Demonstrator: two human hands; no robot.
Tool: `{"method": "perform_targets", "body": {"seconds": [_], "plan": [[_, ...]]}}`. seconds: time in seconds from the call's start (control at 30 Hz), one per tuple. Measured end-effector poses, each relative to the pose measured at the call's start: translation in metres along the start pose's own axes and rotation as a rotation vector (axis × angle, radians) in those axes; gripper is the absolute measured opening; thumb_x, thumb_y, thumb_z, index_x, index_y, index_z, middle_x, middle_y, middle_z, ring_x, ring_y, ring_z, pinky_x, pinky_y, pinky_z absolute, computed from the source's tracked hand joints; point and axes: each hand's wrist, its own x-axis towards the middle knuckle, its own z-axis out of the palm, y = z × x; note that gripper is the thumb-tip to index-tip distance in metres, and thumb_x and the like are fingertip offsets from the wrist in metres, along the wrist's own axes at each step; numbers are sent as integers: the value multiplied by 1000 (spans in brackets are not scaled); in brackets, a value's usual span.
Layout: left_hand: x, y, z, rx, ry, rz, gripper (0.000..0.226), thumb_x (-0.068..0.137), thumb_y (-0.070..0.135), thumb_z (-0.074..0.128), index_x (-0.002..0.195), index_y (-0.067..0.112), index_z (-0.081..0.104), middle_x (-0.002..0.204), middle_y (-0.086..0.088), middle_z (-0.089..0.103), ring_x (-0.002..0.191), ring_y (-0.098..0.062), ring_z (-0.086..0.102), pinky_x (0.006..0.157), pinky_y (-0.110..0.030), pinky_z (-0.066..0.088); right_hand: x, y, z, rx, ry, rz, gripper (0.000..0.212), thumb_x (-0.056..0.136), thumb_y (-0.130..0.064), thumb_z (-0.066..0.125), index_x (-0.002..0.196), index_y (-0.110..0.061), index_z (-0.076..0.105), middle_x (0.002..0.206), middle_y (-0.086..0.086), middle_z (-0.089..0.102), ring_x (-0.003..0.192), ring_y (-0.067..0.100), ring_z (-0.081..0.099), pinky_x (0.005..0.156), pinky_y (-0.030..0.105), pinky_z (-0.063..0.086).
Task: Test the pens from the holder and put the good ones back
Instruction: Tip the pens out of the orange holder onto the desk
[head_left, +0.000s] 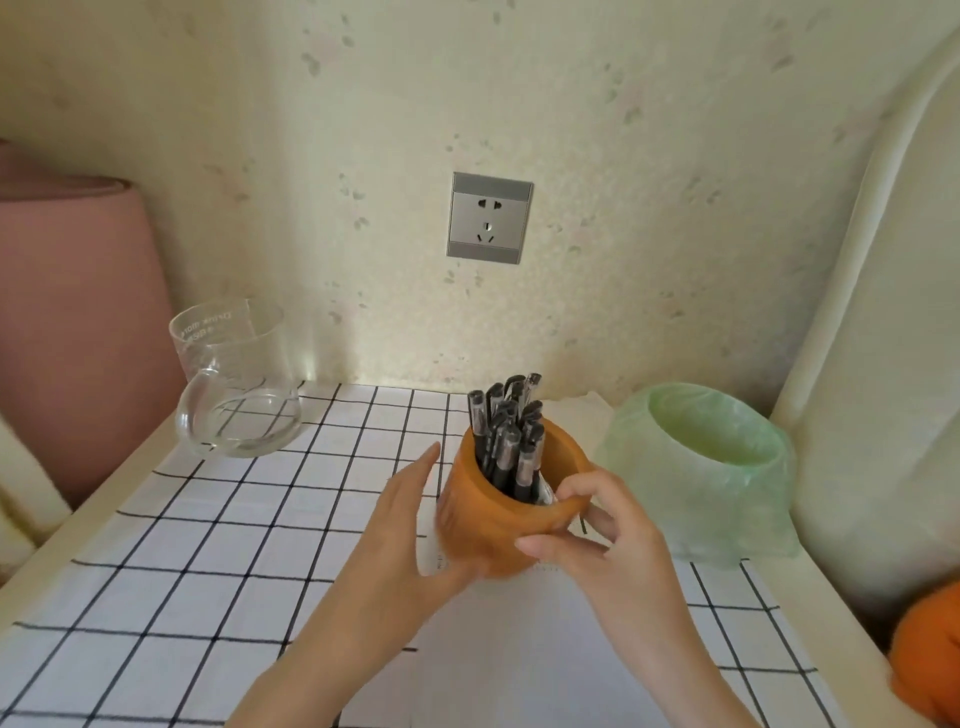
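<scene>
An orange holder (483, 514) stands tilted toward me in the middle of the table, over a white sheet of paper (519, 649). Several black pens (511, 436) with clear caps stick out of its mouth. My left hand (410, 525) lies flat against the holder's left side, fingers stretched out. My right hand (597, 530) grips the holder's near right rim, thumb on the front wall and fingers curled over the edge.
A clear glass jug (234, 384) stands at the back left. A small bin lined with a green bag (711, 467) sits right of the holder. A black-grid tablecloth (208, 545) covers the table; a wall socket (488, 218) is behind. Something orange (930, 649) lies at the right edge.
</scene>
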Motion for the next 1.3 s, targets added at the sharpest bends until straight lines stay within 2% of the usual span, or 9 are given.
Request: {"method": "perform_targets", "body": {"seconds": [0.07,0.17,0.23,0.37,0.5,0.6,0.83,1.07,1.3], "plan": [[3,1,5,-88,-31,22,103,63,31,84,139,41,15,138,24,32,125,16,31,103,-12,32,-4,-1,1,103,-50,34,41,59,5,83,73,-27,60,91,8,63,86,15,64,70,21,52],[8,-8,9,-176,-32,51,112,50,39,89,141,39,23,136,13,46,127,-10,45,103,-39,41,-6,1,4,196,-129,49,41,57,-1,87,74,-25,59,100,5,65,87,17,66,75,25,53],[10,-10,8,-154,0,98,108,47,40,88,138,37,29,132,12,51,123,-13,50,100,-41,44,-6,4,6,208,-141,66,39,56,-9,86,79,-26,58,104,3,64,92,19,65,82,32,54],[9,-10,9,-109,86,138,100,47,34,89,132,38,37,130,14,51,122,-15,51,97,-44,45,-5,5,8,222,-202,120,59,63,-10,83,104,-36,49,122,-10,59,108,16,63,91,33,53],[10,-14,9,402,290,293,97,51,27,87,133,33,36,131,12,46,121,-11,43,103,-52,35,-3,3,0,241,-267,255,108,52,-19,91,130,-55,25,133,-14,51,113,3,60,81,22,54],[10,-15,8,606,293,305,95,54,22,84,134,31,35,130,7,45,123,-14,40,112,-55,18,1,5,3,199,-290,284,129,33,-45,94,138,-53,19,132,-13,53,113,2,59,92,32,52],[13,-16,9,804,250,349,88,60,6,79,136,25,38,132,-3,46,128,-19,37,114,-54,3,10,10,14,500,-190,442,71,62,-29,86,124,-21,54,121,10,65,104,26,67,85,48,55],[11,-25,11,905,173,338,96,58,-1,76,138,30,33,135,2,43,131,-23,32,112,-59,2,9,22,15,489,-111,556,55,68,-26,77,115,-4,60,109,17,70,97,31,69,79,50,57],[9,-33,-1,652,50,293,95,59,37,82,136,46,27,143,5,32,141,-22,10,110,-61,14,12,28,5,409,-109,532,41,71,-10,75,109,1,62,102,17,72,93,31,70,76,45,58]]}}
